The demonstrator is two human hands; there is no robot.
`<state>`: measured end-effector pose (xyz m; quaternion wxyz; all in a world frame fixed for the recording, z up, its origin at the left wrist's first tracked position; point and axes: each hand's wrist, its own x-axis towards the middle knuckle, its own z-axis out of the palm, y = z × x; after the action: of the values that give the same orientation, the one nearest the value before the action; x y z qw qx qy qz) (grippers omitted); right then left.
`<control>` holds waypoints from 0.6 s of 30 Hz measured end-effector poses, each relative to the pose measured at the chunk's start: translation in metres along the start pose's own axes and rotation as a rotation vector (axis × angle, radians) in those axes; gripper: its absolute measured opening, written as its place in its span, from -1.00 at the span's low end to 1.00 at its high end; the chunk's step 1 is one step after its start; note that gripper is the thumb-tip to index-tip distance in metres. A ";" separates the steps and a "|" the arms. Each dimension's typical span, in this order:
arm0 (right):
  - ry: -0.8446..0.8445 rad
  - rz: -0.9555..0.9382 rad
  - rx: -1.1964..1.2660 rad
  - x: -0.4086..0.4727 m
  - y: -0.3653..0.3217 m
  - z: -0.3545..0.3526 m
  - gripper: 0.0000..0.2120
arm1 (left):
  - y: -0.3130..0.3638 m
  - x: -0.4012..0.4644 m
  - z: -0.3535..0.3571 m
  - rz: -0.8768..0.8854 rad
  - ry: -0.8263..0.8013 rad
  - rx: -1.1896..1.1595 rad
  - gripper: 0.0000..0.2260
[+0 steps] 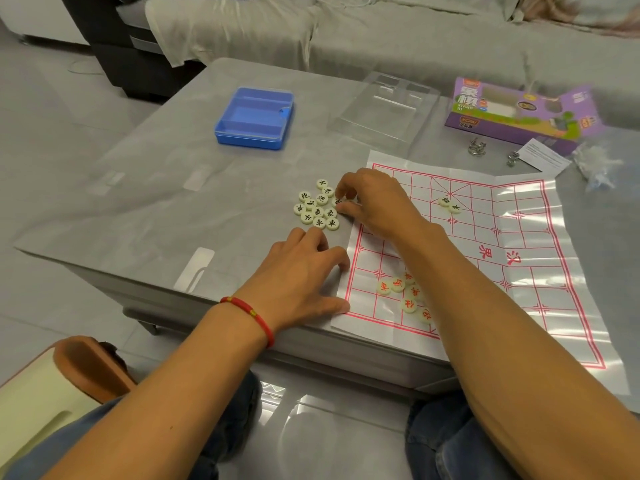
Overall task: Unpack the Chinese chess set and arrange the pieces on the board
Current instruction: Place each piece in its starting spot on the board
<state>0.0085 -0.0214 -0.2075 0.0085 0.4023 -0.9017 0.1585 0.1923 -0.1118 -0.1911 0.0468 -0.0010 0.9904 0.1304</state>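
Near the counter's (pixel 145 188) front edge, the right hand (pixel 372 202) is pinching a black piece (pixel 337 201) from the pile (pixel 317 207) beside the board (pixel 485 258); the left hand (pixel 301 275), fingers spread, is pressing the board's left edge.
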 end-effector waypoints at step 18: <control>0.042 0.454 0.126 -0.030 0.071 -0.034 -0.78 | -0.003 -0.002 0.001 0.029 0.023 0.006 -0.46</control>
<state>-0.0265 0.0546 -0.1988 -0.0339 0.1856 -0.9569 0.2207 0.1948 -0.1144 -0.1930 0.0337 0.0120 0.9911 0.1278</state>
